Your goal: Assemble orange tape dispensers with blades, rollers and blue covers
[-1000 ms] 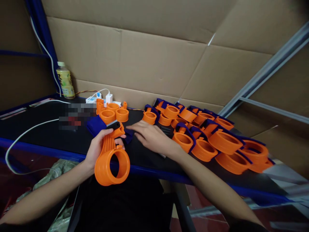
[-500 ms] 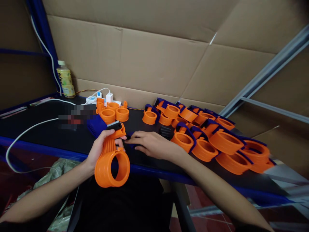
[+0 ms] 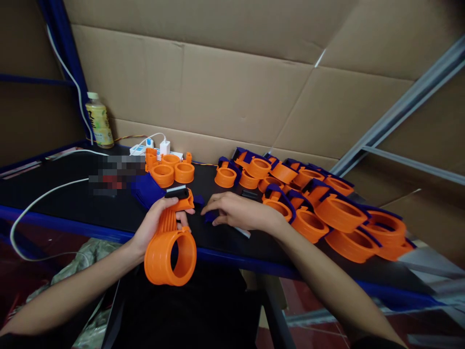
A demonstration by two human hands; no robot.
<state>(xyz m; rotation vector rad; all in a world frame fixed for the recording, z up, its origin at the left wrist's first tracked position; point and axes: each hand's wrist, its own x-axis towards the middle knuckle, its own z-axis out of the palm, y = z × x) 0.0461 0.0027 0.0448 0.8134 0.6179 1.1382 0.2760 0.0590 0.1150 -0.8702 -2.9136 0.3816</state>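
My left hand (image 3: 154, 224) grips the ribbed handle of an orange plastic part (image 3: 170, 249) with a large ring at its lower end, held over the table's near edge. A small black toothed piece (image 3: 178, 193) sits on the part's top end. My right hand (image 3: 236, 213) rests low on the black table (image 3: 72, 203), fingers curled around a small dark blue piece (image 3: 210, 216) just right of the orange part.
Many orange-and-blue ring parts (image 3: 327, 213) are heaped across the table's right side. Three loose orange rings (image 3: 172, 170) and a blue piece (image 3: 145, 186) lie behind my left hand. A bottle (image 3: 97, 121), a power strip (image 3: 152, 148) and white cables (image 3: 39, 198) sit at the left. Cardboard walls stand behind.
My right hand has drawn back toward me and closed its fingers on a small blue piece. My left hand has tipped the orange part slightly, so the black piece's teeth show.
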